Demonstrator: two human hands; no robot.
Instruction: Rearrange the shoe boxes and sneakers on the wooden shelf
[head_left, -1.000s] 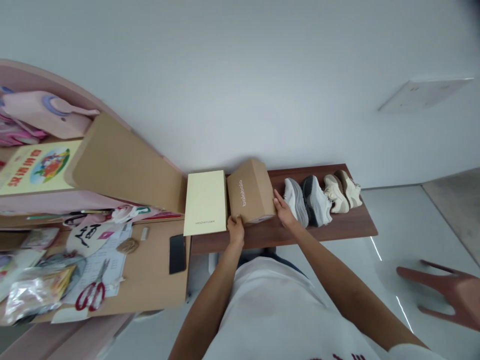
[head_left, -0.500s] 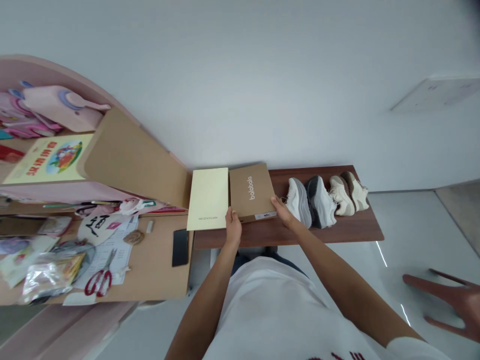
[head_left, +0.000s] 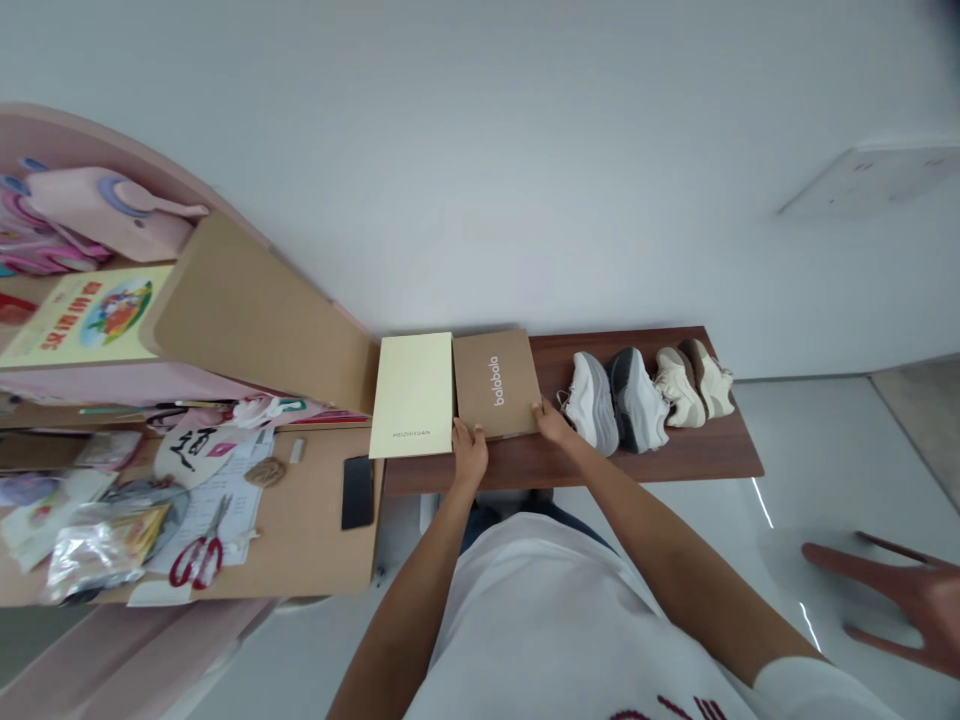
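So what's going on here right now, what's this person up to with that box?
A person has both hands on a brown "balabala" box: the left hand at its near left corner, the right hand at its near right. The box is over a dark wooden board, right beside a pale yellow box. Two pairs of shoes stand to the right, white-and-gray sneakers nearer the brown box and cream shoes farther along.
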